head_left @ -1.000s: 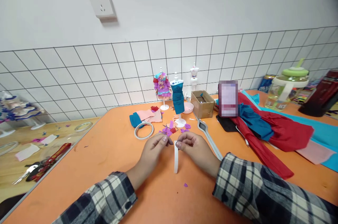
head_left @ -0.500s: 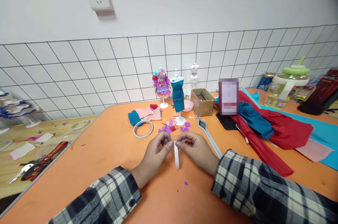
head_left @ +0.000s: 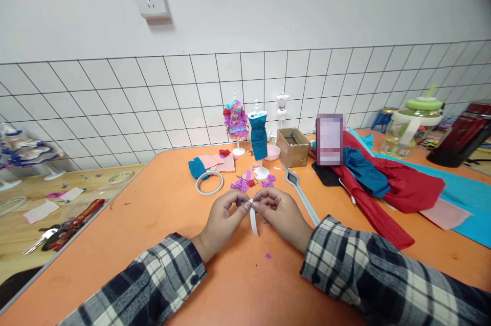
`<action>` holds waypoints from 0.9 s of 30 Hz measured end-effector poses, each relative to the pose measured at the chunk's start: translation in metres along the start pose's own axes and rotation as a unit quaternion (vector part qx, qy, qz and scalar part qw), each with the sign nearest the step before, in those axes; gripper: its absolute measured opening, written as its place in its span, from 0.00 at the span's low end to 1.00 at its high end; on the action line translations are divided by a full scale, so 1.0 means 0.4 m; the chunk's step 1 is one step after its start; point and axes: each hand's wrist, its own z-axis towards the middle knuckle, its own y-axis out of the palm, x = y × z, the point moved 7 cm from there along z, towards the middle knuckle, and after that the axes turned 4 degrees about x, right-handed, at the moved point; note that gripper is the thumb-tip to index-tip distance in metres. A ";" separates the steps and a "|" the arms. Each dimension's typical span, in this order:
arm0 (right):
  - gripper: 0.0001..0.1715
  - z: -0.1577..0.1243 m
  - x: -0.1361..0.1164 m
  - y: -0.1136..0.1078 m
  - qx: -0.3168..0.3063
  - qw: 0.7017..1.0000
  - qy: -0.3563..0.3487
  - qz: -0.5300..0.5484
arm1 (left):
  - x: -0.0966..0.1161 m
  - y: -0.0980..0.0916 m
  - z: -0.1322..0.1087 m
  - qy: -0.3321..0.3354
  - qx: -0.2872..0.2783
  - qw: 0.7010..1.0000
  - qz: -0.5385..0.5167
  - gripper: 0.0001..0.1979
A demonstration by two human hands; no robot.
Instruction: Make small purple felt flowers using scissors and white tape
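A narrow strip of white tape (head_left: 253,223) hangs down from between my fingertips over the orange table. My left hand (head_left: 226,216) pinches its upper end from one side, thumb against fingers. From the other side my right hand (head_left: 282,213) pinches the same end, and the two thumbs nearly touch. Just beyond the hands lie purple paper scraps (head_left: 241,184). Behind them stands a small white dress form wrapped in teal crepe paper (head_left: 258,136). A roll of tape (head_left: 209,183) lies flat to the left.
Another dress form wears a purple ruffled dress (head_left: 236,118); a third form (head_left: 282,106) stands behind. A cardboard box (head_left: 294,149), pink bowl (head_left: 273,152) and propped phone (head_left: 330,139) are at the back. Red crepe paper (head_left: 410,185), a jug (head_left: 414,129) and a dark red flask (head_left: 462,136) are right.
My hands have come closer together at the tape's upper end, and the hanging strip looks shorter. The view has shifted slightly.
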 end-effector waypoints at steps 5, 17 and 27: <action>0.20 0.010 -0.006 -0.029 0.035 0.997 -0.029 -0.057 | 0.013 -0.013 -0.001 0.025 0.033 0.998 0.040 0.09; 0.08 0.015 -0.007 -0.015 -0.009 0.995 -0.033 -0.098 | 0.024 0.003 0.000 0.043 -0.003 0.997 0.071 0.08; 0.03 -0.001 -0.050 -0.008 -0.008 0.976 -0.140 -0.166 | 0.000 0.027 -0.015 -0.115 -0.010 0.987 -0.112 0.08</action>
